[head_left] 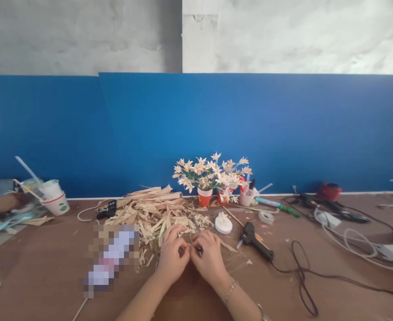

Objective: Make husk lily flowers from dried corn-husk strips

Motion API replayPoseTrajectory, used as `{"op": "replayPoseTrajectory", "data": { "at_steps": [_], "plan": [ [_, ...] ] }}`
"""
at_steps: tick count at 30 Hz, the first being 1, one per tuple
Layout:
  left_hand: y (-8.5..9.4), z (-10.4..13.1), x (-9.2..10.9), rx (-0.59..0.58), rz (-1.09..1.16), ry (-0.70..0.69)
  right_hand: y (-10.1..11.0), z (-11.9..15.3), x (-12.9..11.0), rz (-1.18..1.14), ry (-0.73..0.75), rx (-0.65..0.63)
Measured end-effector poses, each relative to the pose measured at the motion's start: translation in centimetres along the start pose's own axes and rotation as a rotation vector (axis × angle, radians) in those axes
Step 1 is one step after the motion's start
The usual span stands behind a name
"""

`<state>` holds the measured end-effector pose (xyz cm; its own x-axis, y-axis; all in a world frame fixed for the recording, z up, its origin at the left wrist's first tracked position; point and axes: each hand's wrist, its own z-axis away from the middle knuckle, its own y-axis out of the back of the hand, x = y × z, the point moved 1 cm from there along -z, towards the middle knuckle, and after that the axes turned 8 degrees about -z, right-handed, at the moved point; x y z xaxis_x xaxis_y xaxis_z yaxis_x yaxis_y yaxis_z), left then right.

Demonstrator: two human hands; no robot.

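Note:
Close together over the brown table, my left hand (174, 252) and my right hand (208, 255) meet at the fingertips. Both are closed in a pinch, with the thumbs and forefingers nearly touching. Whatever they hold is too small and too covered by the fingers to make out. Just beyond my left hand spreads a heap of dried corn husks (146, 211), strips and torn pieces. A round white lid (223, 225) with a pale husk flower (222, 216) on top lies beyond my right hand. To the right of that hand rests a black glue gun (257, 242).
At the back, husk flowers (199, 167) stand in red paper cups (204, 199). A tape roll (266, 217) lies near them. Black cable (299, 272) loops across the right. A blurred-out object (111, 258) lies left. Another person's hand (7, 204) is by a white cup (56, 204).

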<state>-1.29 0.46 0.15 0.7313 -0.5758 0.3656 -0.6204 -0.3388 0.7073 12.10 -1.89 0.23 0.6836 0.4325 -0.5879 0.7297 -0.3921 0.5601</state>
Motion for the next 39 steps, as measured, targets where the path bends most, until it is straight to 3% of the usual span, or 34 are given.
{"op": "replayPoseTrajectory", "data": {
  "at_steps": [9,16,29,39],
  "plan": [
    [0.0,-0.1,-0.2,0.128,-0.048,0.090,0.7,-0.3,1.2,0.114,-0.081,0.166],
    [-0.1,-0.1,-0.5,0.040,-0.019,0.056,0.5,-0.3,1.6,-0.114,-0.016,-0.003],
    [0.1,0.0,0.1,-0.027,-0.054,0.014,0.7,-0.2,0.7,-0.031,0.041,-0.053],
    [0.0,0.2,1.3,0.005,-0.141,0.156,0.2,0.0,-0.2,0.011,0.080,-0.002]
  ]
}}
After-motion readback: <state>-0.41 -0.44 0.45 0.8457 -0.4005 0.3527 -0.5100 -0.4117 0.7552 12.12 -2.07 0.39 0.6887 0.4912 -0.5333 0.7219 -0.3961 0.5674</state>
